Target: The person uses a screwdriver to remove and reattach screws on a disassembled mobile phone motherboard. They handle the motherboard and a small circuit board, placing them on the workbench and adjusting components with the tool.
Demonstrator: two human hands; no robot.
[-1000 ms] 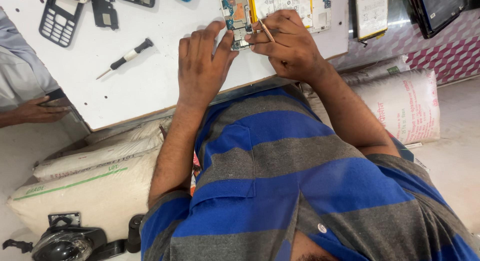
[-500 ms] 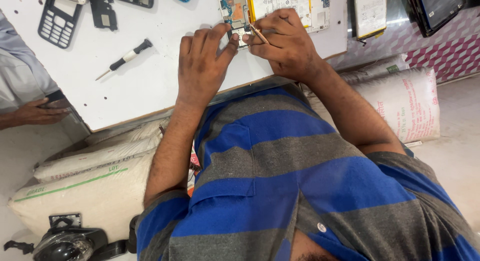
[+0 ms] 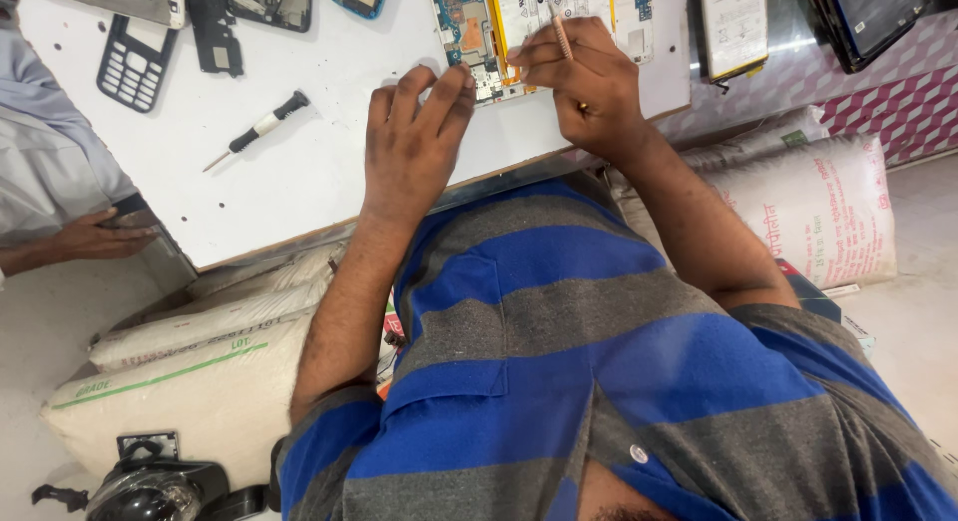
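The left hand (image 3: pixel 414 147) is lying flat on the white table (image 3: pixel 329 182), fingers spread and gripping nothing, fingertips pressing the opened phone (image 3: pixel 519 32) at its near edge, apparently steadying it. The right hand (image 3: pixel 584 87) is pinching a thin stick tool (image 3: pixel 562 37) over the circuit board (tip hidden). Farther left, a screwdriver (image 3: pixel 261 130) is lying unused.

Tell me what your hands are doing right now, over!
Left hand steadies the opened phone on the white board. Right hand grips a thin stick tool over it. Screwdriver lies apart, nothing in the way.
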